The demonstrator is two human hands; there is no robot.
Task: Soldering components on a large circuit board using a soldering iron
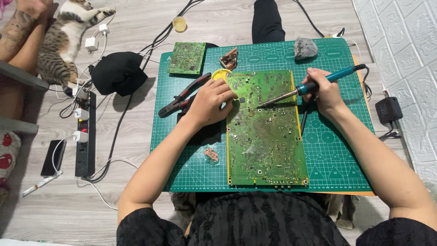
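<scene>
Home floor workspace: wood-look flooring (236, 20), cat (63, 41) lounging, power strip (84, 136), cutting mat (346, 159).

A dark phone screen (53, 157), apparently blank, lies on the floor at far left.

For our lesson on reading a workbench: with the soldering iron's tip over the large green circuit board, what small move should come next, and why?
Probably lower the soldering iron tip the last bit onto the large circuit board. The right hand holds it angled at the board's upper middle, while the left hand steadies the board's left edge.
</scene>
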